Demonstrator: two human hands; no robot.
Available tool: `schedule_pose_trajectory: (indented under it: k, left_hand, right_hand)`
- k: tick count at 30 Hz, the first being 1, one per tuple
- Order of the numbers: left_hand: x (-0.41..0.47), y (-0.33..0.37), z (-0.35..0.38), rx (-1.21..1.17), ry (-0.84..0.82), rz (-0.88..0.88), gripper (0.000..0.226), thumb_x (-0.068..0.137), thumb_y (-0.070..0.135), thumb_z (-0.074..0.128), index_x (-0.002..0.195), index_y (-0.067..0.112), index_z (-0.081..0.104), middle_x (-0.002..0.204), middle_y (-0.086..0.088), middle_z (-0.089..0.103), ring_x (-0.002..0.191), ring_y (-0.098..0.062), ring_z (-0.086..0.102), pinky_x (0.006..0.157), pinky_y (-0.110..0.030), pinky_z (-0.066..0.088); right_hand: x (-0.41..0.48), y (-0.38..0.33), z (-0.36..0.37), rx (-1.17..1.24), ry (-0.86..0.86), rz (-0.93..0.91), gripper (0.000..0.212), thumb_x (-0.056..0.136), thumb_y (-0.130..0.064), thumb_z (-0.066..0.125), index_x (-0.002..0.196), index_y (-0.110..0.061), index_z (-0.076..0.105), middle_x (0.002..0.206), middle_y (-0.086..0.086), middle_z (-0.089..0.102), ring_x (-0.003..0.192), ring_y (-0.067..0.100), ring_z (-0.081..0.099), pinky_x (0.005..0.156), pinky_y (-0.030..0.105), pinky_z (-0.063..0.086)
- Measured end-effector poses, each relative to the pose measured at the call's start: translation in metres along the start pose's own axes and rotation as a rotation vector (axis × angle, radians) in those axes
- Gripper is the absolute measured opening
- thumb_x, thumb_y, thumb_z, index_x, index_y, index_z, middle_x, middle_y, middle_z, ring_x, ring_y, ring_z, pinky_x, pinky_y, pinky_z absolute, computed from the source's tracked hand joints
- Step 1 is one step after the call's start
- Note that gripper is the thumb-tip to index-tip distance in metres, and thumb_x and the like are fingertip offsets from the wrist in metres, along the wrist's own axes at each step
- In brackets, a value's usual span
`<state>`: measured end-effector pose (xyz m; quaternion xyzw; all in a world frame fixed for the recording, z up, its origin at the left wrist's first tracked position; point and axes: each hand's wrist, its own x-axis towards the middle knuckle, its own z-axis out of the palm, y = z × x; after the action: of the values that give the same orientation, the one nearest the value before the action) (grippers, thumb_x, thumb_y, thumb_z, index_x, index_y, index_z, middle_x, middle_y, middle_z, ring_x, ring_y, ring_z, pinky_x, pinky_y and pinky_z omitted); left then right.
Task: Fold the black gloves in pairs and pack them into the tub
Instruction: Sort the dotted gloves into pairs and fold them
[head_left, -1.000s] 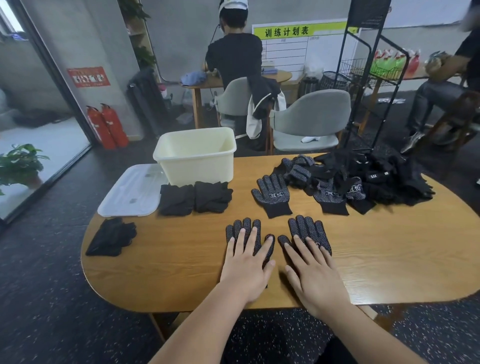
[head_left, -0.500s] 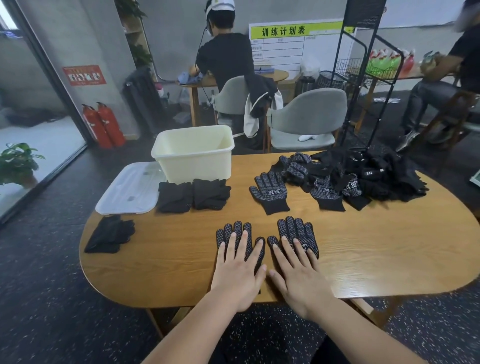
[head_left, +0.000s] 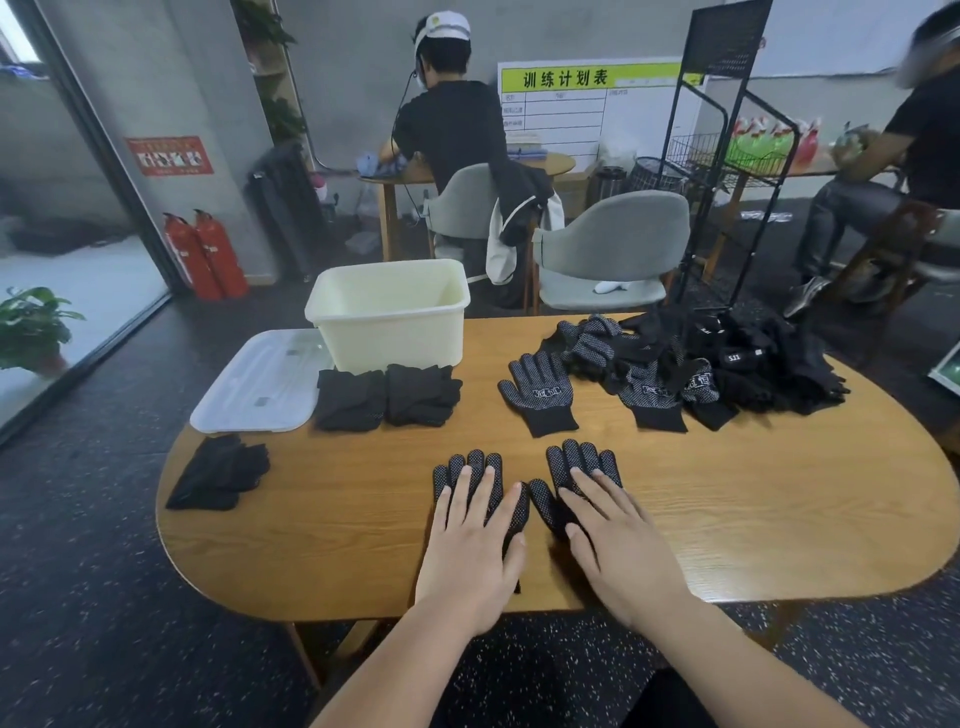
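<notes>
Two black dotted gloves lie palm-up side by side near the table's front edge. My left hand (head_left: 475, 540) presses flat on the left glove (head_left: 470, 467). My right hand (head_left: 621, 540) lies flat on the right glove (head_left: 579, 460). Both hands have straight fingers. A cream tub (head_left: 392, 314) stands at the table's back left. Two folded glove pairs (head_left: 387, 397) lie in front of it. Another folded pair (head_left: 221, 470) rests at the left edge. A single glove (head_left: 540, 389) lies beside a pile of loose gloves (head_left: 727, 358) at the back right.
The tub's white lid (head_left: 260, 382) lies left of the tub on the wooden table (head_left: 753, 509). Grey chairs (head_left: 613, 249) and a black wire rack (head_left: 727, 171) stand behind the table. Two people sit at other tables further back.
Both hands have slid slightly toward me along the gloves, so more of the glove fingers shows. The view has shifted a little.
</notes>
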<state>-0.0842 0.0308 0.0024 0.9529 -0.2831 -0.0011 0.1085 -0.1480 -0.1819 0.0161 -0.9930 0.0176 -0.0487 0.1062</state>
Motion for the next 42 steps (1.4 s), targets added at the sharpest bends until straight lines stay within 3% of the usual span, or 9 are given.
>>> schedule_pose_trajectory:
  k: [2,4,5,9,21,28,34,39,42]
  left_hand:
    - [-0.006,-0.003,-0.002,-0.165,0.134,-0.009,0.054,0.110,0.044,0.025,0.163,0.036,0.033,0.172,0.014,0.018,0.161,-0.009,-0.005,0.133,-0.042,0.007]
    - [-0.013,-0.007,-0.001,-0.302,0.251,-0.036,0.039,0.105,0.035,0.042,0.140,0.033,0.060,0.147,0.022,0.045,0.148,-0.003,0.025,0.125,-0.039,0.027]
    - [-0.014,-0.009,0.000,-0.327,0.280,-0.041,0.032,0.101,0.033,0.048,0.128,0.033,0.065,0.132,0.024,0.049,0.137,-0.002,0.034,0.119,-0.037,0.032]
    - [-0.012,-0.007,0.000,-0.306,0.211,-0.023,0.019,0.092,0.043,0.054,0.106,0.039,0.066,0.108,0.026,0.045,0.116,0.000,0.038,0.110,-0.033,0.031]
    - [-0.007,-0.004,-0.007,-0.368,0.190,-0.109,0.002,0.097,0.045,0.066,0.096,0.046,0.065,0.101,0.028,0.054,0.110,0.001,0.044,0.107,-0.034,0.033]
    - [0.005,0.024,-0.022,-0.533,0.288,-0.113,0.004,0.095,0.039,0.073,0.095,0.041,0.070,0.089,0.028,0.063,0.102,0.000,0.052,0.101,-0.026,0.031]
    - [0.014,0.044,-0.010,-0.436,0.253,-0.036,0.008,0.097,0.050,0.064,0.098,0.043,0.066,0.095,0.029,0.063,0.102,0.001,0.050,0.104,-0.030,0.031]
    - [0.012,0.018,0.001,-0.267,0.261,0.010,0.030,0.103,0.052,0.045,0.124,0.040,0.063,0.130,0.024,0.052,0.132,-0.003,0.040,0.111,-0.034,0.034]
    - [0.010,0.008,0.003,-0.228,0.227,-0.005,0.046,0.106,0.055,0.036,0.141,0.034,0.057,0.148,0.019,0.043,0.148,-0.005,0.025,0.124,-0.033,0.023]
  right_hand:
    - [-0.003,0.014,0.002,0.085,0.098,-0.002,0.050,0.105,-0.045,0.029,0.149,-0.037,0.052,0.165,-0.016,0.035,0.156,0.010,0.021,0.125,0.044,0.030]
    - [-0.007,0.028,0.008,0.149,0.150,-0.007,0.041,0.103,-0.038,0.042,0.138,-0.035,0.063,0.155,-0.018,0.047,0.148,0.012,0.033,0.118,0.047,0.040]
    - [-0.009,0.032,0.012,0.167,0.164,-0.013,0.039,0.102,-0.037,0.043,0.134,-0.034,0.066,0.151,-0.018,0.051,0.145,0.012,0.036,0.116,0.047,0.042]
    - [-0.009,0.031,0.017,0.111,0.180,-0.026,0.041,0.101,-0.044,0.043,0.132,-0.036,0.068,0.145,-0.019,0.056,0.141,0.013,0.041,0.114,0.045,0.042]
    - [-0.011,0.028,0.015,0.072,0.224,-0.002,0.046,0.103,-0.059,0.042,0.138,-0.038,0.062,0.150,-0.015,0.050,0.148,0.016,0.032,0.118,0.044,0.038]
    - [-0.017,0.027,0.007,0.201,0.248,-0.130,0.041,0.102,-0.068,0.047,0.128,-0.045,0.070,0.149,-0.021,0.048,0.148,0.015,0.032,0.116,0.045,0.039]
    - [-0.015,0.032,0.008,0.281,0.245,-0.155,0.027,0.099,-0.063,0.059,0.102,-0.042,0.076,0.143,-0.025,0.051,0.145,0.015,0.036,0.111,0.045,0.043]
    - [-0.010,0.033,0.006,0.337,0.229,-0.138,0.020,0.096,-0.056,0.062,0.094,-0.040,0.072,0.131,-0.032,0.055,0.136,0.008,0.043,0.106,0.043,0.046]
    - [-0.010,0.033,0.005,0.375,0.216,-0.132,0.015,0.094,-0.053,0.066,0.090,-0.039,0.071,0.130,-0.034,0.056,0.137,0.008,0.043,0.108,0.041,0.045]
